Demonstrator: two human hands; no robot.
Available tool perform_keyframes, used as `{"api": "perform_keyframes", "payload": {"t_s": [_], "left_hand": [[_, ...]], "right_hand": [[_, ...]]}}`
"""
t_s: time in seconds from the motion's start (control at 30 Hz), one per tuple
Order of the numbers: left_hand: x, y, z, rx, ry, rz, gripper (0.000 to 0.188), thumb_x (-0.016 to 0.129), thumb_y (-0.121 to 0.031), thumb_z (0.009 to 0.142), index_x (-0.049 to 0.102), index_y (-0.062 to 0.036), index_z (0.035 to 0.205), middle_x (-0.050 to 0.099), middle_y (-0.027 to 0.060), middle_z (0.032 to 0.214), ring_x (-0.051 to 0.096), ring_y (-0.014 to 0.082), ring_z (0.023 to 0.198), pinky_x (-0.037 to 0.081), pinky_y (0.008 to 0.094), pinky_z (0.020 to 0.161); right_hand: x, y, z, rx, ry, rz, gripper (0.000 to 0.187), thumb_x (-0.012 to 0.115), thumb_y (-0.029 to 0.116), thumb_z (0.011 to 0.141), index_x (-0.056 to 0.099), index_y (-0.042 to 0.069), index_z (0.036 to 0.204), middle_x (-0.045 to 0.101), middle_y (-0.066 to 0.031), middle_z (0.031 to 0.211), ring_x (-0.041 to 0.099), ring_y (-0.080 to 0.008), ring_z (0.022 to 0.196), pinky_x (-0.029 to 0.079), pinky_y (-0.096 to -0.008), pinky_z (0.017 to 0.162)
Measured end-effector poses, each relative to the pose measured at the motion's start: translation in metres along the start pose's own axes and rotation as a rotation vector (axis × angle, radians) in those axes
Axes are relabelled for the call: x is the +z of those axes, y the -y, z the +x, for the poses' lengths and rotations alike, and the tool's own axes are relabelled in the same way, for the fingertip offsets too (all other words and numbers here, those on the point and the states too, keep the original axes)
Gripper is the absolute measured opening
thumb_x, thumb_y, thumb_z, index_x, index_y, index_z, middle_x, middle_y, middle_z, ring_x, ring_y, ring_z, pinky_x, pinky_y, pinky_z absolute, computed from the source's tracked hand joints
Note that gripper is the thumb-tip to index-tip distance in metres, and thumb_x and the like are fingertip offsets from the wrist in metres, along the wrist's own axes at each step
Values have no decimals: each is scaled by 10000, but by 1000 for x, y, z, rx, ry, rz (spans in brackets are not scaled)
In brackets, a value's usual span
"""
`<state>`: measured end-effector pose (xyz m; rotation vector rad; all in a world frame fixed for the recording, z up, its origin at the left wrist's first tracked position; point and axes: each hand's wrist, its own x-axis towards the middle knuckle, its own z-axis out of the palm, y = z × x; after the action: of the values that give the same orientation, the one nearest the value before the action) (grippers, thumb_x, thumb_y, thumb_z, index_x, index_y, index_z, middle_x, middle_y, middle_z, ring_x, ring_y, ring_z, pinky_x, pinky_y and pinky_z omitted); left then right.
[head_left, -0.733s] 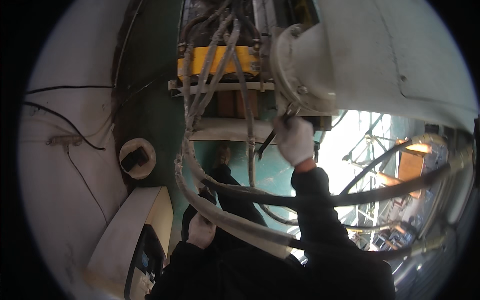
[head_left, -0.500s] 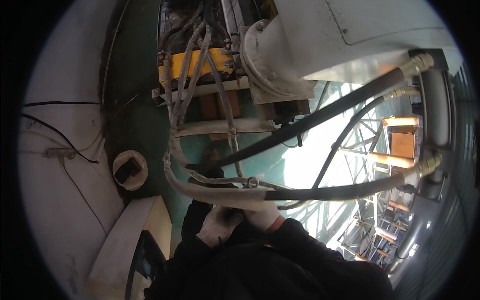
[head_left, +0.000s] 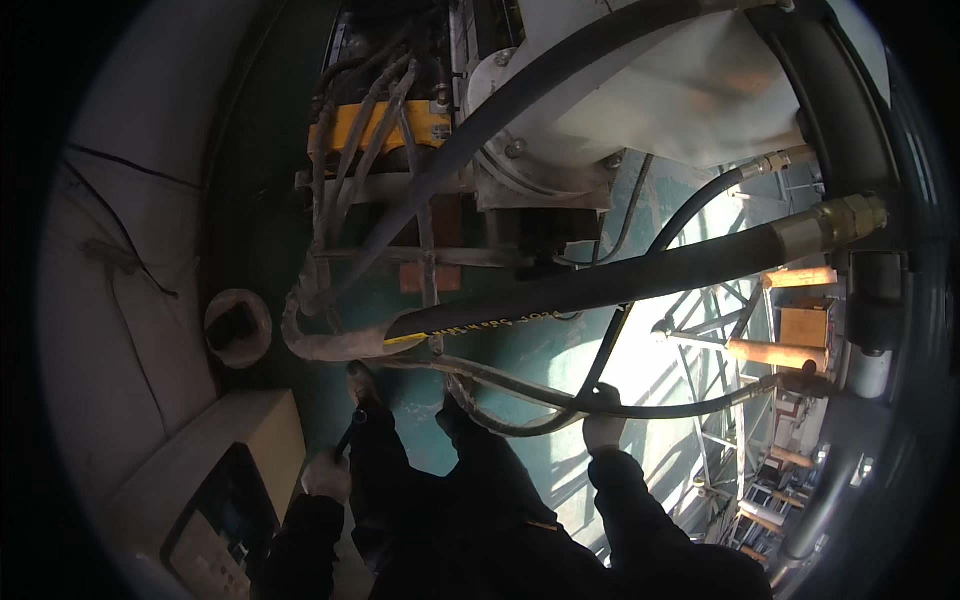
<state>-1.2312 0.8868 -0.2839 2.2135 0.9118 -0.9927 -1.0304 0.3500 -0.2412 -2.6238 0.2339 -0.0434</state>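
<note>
My left hand, in a pale work glove, is closed around a dark wrench with a rounded head, beside my leg at the lower left. My right hand, gloved too, grips a thin black hose where it crosses another hose. Above my hands a thick black hose runs from a brass-coloured fitting at the right. Its left part lies in a worn, pale sleeve.
A yellow-and-black machine part with several sleeved hoses stands ahead, beside a large pale flanged housing. A round container and a cream cabinet are at the left. Dark pipework borders the right.
My hands have moved apart: the left to the lower left, now showing the wrench, the right to the thin hose. My view has shifted closer to the hoses at the right.
</note>
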Motion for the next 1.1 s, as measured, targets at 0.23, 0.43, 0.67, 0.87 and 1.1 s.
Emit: {"api": "perform_keyframes", "payload": {"t_s": [0.23, 0.43, 0.67, 0.87, 1.1], "left_hand": [[142, -6, -40, -275, -20, 34, 387, 715, -367, 1029, 789, -82, 1280, 824, 201, 1262, 790, 458, 1183, 650, 552, 998], [182, 4, -47, -135, -3, 118, 324, 777, -374, 981, 823, -101, 1150, 849, 173, 1151, 824, 422, 1092, 669, 514, 939], [224, 21, -18, -483, -323, 149, 298, 807, -390, 961, 846, -110, 1058, 851, 153, 1100, 832, 377, 986, 669, 465, 852], [160, -6, -29, -34, 57, -3, 327, 662, -299, 1045, 786, -41, 1202, 826, 243, 1211, 796, 483, 1151, 642, 576, 1011], [131, -36, -27, -46, 97, 83, 303, 646, -274, 1053, 788, -56, 1208, 827, 236, 1198, 795, 473, 1160, 644, 578, 999]], "right_hand": [[118, -36, 217, -65, 146, -138, 777, 877, 197, 969, 572, -8, 1654, 790, -281, 1399, 812, -454, 1160, 639, -524, 971], [132, -39, 279, 567, 571, 994, 323, 714, 311, 1153, 665, 27, 1299, 660, -84, 919, 630, -227, 661, 553, -394, 660], [122, -37, 295, 590, 783, 843, 434, 692, 473, 1159, 713, 45, 1096, 651, -43, 798, 573, -224, 612, 479, -374, 620], [149, 57, 240, 187, 311, -146, 571, 767, 485, 1038, 751, -62, 1200, 808, -315, 1085, 780, -485, 1071, 616, -554, 942], [210, 100, 180, 253, 116, -112, 588, 754, 462, 1067, 651, -30, 1373, 813, -310, 1282, 801, -489, 1187, 623, -571, 1037]]}}
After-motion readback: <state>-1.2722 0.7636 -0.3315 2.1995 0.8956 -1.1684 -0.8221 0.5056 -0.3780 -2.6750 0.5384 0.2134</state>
